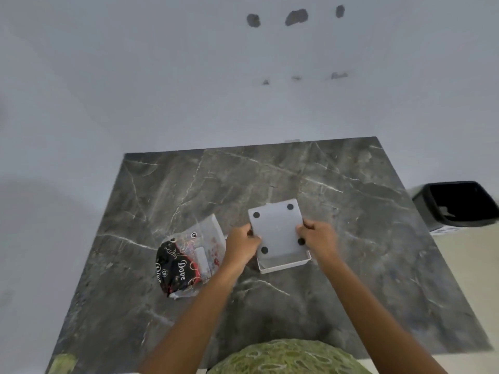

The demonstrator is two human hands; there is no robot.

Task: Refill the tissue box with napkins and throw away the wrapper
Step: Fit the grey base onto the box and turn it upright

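A white tissue box lies upside down in the middle of the dark marble table. Its flat white base panel, with black round feet at the corners, is held at both sides and sits shifted back, so the near part of the box is uncovered. My left hand grips the panel's left edge. My right hand grips its right edge. A napkin pack in a clear and black "Dove" wrapper lies on the table just left of my left hand.
A black waste bin stands on the floor off the table's right side. A white wall runs behind the table's far edge. Green patterned clothing shows at the table's near edge.
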